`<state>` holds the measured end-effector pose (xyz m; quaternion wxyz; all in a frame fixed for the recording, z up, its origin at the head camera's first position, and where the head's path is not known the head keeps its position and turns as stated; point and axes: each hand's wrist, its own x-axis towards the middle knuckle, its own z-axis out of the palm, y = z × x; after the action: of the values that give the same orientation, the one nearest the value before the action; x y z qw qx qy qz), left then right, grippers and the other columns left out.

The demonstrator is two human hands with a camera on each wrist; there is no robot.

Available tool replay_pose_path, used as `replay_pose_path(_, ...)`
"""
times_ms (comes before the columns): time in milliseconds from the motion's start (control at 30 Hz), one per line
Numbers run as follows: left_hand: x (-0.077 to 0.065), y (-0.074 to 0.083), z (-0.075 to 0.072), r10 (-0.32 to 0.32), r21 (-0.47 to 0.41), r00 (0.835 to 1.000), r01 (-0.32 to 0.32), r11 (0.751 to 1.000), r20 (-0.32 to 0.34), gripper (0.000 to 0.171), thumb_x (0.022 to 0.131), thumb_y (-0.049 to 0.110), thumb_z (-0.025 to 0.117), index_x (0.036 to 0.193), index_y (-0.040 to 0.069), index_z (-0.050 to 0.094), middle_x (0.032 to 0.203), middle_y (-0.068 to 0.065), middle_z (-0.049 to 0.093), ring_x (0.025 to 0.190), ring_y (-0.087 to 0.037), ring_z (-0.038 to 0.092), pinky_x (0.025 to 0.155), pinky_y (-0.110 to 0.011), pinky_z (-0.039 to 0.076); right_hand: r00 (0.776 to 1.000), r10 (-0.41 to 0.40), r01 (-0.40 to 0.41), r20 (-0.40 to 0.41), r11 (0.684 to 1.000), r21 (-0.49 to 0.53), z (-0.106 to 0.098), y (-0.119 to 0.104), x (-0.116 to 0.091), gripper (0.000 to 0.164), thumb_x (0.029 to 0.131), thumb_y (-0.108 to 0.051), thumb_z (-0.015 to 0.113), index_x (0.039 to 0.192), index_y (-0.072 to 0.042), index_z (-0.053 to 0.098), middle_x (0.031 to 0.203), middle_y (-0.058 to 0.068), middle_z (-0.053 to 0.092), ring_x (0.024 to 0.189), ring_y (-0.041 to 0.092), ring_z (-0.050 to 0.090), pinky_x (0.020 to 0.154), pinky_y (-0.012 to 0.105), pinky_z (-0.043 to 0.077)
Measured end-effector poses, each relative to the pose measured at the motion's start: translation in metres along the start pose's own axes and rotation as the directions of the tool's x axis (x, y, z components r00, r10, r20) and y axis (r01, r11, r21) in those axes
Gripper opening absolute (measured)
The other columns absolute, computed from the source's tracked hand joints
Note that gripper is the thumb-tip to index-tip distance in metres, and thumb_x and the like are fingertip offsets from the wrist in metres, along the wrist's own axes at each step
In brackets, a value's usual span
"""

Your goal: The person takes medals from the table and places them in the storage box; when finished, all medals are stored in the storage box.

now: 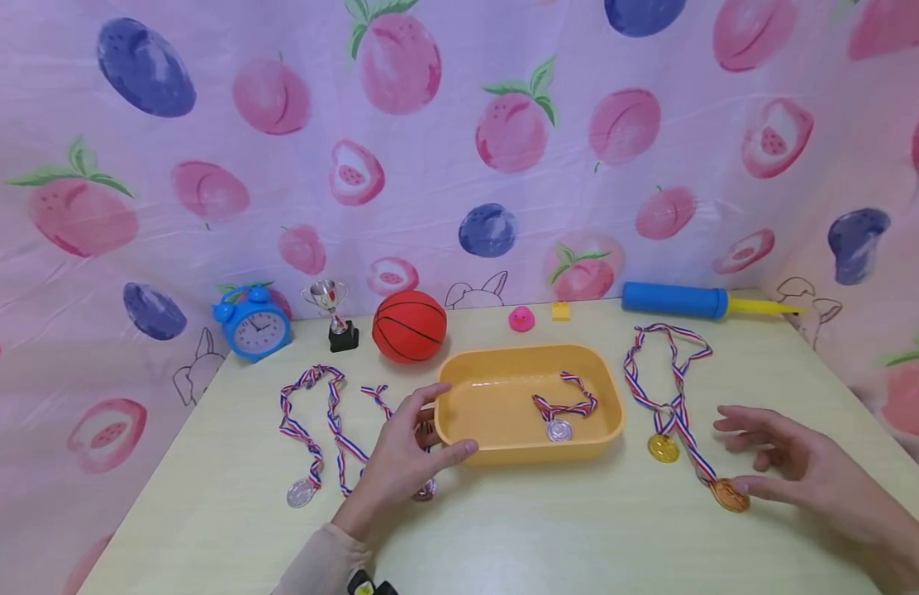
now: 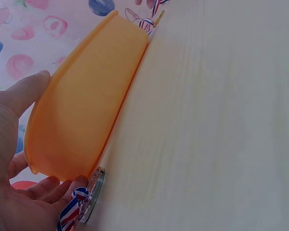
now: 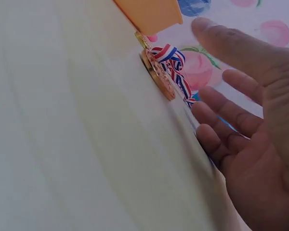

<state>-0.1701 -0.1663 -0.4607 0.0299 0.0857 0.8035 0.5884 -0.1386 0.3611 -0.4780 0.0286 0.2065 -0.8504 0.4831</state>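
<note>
My left hand (image 1: 396, 450) grips the left end of a yellow-orange plastic tray (image 1: 534, 454), thumb at the near rim and fingers around the end wall. Inside the tray lies a silver medal (image 1: 559, 430) with a red, white and blue ribbon. Another medal (image 2: 92, 195) lies on the table right by the left fingers, partly hidden by that hand in the head view. On the right, my right hand (image 1: 809, 471) hovers with loosely bent fingers, holding nothing, beside a bronze medal (image 1: 730, 495). A gold medal (image 1: 664, 448) lies just left of it, its ribbon stretching back.
A silver medal (image 1: 300, 493) lies at the left. Along the back stand a blue alarm clock (image 1: 257, 326), a small trophy (image 1: 339, 322), a red basketball (image 1: 410, 326), a pink duck (image 1: 521, 319), a yellow block (image 1: 560, 311) and a blue pump (image 1: 675, 300), before a fruit-print cloth (image 1: 430, 207).
</note>
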Motion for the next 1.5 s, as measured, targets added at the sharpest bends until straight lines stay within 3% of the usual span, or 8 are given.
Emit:
replay_pose_path(267, -0.001, 0.001, 0.0, -0.007, 0.0, 1.0, 0.007, 1.0, 0.002, 0.085, 0.092, 0.024, 0.096, 0.164, 0.022, 0.051, 0.157, -0.01, 0.057, 0.128, -0.031, 0.07, 0.106, -0.039, 0.063, 0.994, -0.016, 0.013, 0.104, 1.0, 0.027, -0.005, 0.006, -0.006, 0.084, 0.089, 0.007, 0.088, 0.163, -0.001, 0.049, 0.143, 0.007, 0.071, 0.123, 0.007, 0.066, 0.096, 0.012, 0.05)
replay_pose_path(467, -0.001, 0.001, 0.0, -0.007, -0.001, 1.0, 0.007, 1.0, 0.003, 0.086, 0.091, 0.026, 0.096, 0.164, 0.022, 0.051, 0.157, -0.009, 0.057, 0.128, -0.031, 0.07, 0.106, -0.039, 0.063, 0.988, 0.052, -0.047, 0.147, 0.998, -0.039, -0.01, 0.007, -0.009, 0.082, 0.09, -0.005, 0.092, 0.162, -0.008, 0.054, 0.141, 0.001, 0.072, 0.12, 0.005, 0.063, 0.1, 0.005, 0.045)
replay_pose_path(667, -0.001, 0.0, 0.001, -0.009, -0.001, 1.0, 0.009, 1.0, 0.001, 0.085, 0.092, 0.025, 0.096, 0.164, 0.023, 0.051, 0.157, -0.009, 0.057, 0.129, -0.031, 0.069, 0.107, -0.04, 0.063, 0.982, 0.051, -0.034, 0.182, 0.994, -0.1, -0.01, 0.007, -0.011, 0.077, 0.087, -0.015, 0.095, 0.156, -0.016, 0.061, 0.146, -0.001, 0.071, 0.128, -0.005, 0.059, 0.104, 0.001, 0.039)
replay_pose_path(800, -0.001, 0.001, 0.001, -0.008, 0.0, 1.0, 0.008, 1.0, 0.001, 0.085, 0.092, 0.025, 0.096, 0.164, 0.023, 0.051, 0.157, -0.009, 0.057, 0.129, -0.031, 0.069, 0.107, -0.041, 0.063, 0.984, 0.05, -0.021, 0.172, 0.986, -0.166, -0.01, 0.007, -0.012, 0.07, 0.086, -0.021, 0.097, 0.15, -0.021, 0.067, 0.144, -0.006, 0.068, 0.126, -0.006, 0.056, 0.102, 0.0, 0.037)
replay_pose_path(1133, 0.0, 0.002, 0.001, -0.012, 0.008, 1.0, 0.012, 1.0, -0.003, 0.084, 0.092, 0.025, 0.095, 0.164, 0.022, 0.051, 0.157, -0.009, 0.058, 0.129, -0.031, 0.069, 0.107, -0.043, 0.063, 0.977, -0.112, 0.14, 0.184, 0.979, -0.149, -0.005, 0.007, -0.008, 0.048, 0.083, -0.011, 0.097, 0.126, -0.024, 0.08, 0.135, -0.004, 0.061, 0.126, -0.004, 0.049, 0.105, 0.003, 0.034)
replay_pose_path(1267, 0.0, 0.002, 0.001, -0.007, 0.008, 1.0, 0.007, 1.0, -0.001, 0.084, 0.092, 0.023, 0.095, 0.164, 0.022, 0.051, 0.156, -0.01, 0.058, 0.128, -0.031, 0.07, 0.107, -0.043, 0.063, 0.982, -0.091, 0.118, 0.168, 0.981, -0.157, -0.004, 0.008, -0.007, 0.045, 0.084, -0.011, 0.097, 0.123, -0.026, 0.081, 0.129, -0.005, 0.063, 0.121, -0.001, 0.051, 0.103, 0.003, 0.035)
replay_pose_path(1500, 0.0, 0.002, 0.001, -0.012, 0.0, 1.0, 0.012, 1.0, 0.0, 0.084, 0.092, 0.023, 0.095, 0.163, 0.024, 0.052, 0.156, -0.01, 0.058, 0.128, -0.031, 0.069, 0.107, -0.043, 0.063, 0.993, 0.083, -0.068, 0.086, 0.983, -0.168, -0.008, 0.013, -0.005, 0.036, 0.095, -0.008, 0.089, 0.127, -0.019, 0.077, 0.115, -0.005, 0.074, 0.102, 0.007, 0.063, 0.087, 0.007, 0.047)
